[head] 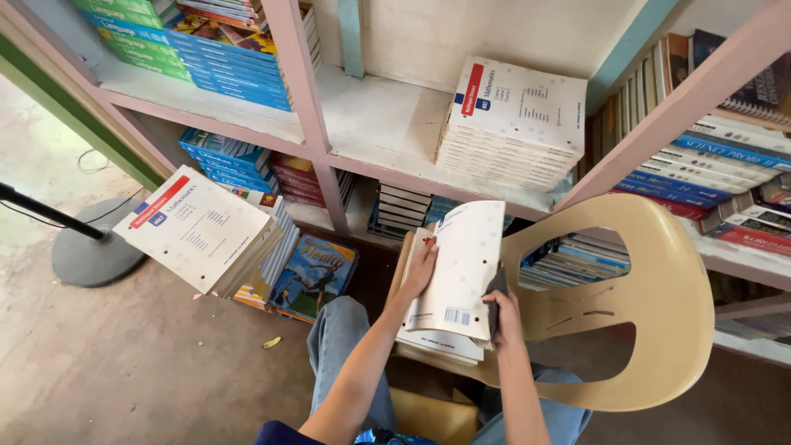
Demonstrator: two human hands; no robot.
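Fingers of the left hand [421, 265] were laid flat on a white softcover booklet [461, 268], tilted above the beige plastic chair [659, 305]; a dark cloth [496, 290] was pinched against it by the right hand [503, 317].

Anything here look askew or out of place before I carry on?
Yes. The white book stack at left tilts, leaning on other books rather than lying flat. A small yellow scrap lies on the floor.
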